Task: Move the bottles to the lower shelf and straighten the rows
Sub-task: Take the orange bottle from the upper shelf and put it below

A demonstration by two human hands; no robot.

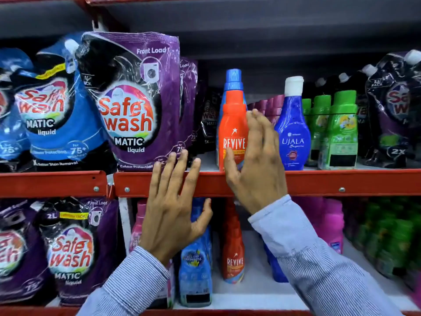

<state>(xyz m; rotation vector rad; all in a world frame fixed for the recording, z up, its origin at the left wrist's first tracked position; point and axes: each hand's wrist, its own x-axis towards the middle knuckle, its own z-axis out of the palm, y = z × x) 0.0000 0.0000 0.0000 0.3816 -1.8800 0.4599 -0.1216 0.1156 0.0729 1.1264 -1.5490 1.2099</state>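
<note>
An orange Revive bottle (232,124) with a blue cap stands at the front of the upper shelf (341,181). My right hand (255,156) is at the bottle's right side, fingers spread and the thumb across its lower front; it does not grip it. My left hand (175,208) hangs open in front of the shelf's red edge, holding nothing. A blue Ujala bottle (292,133) and green bottles (339,133) stand to the right. On the lower shelf (250,299) stand another Revive bottle (233,254), a blue bottle (196,270) and a pink bottle (136,226).
Purple Safewash pouches (134,103) and blue Safewash pouches (57,106) fill the upper shelf's left. More Safewash pouches (70,252) stand below them. Dark pouches (396,110) are at the upper right. Pink bottles (332,222) and green bottles (391,242) sit at the lower right.
</note>
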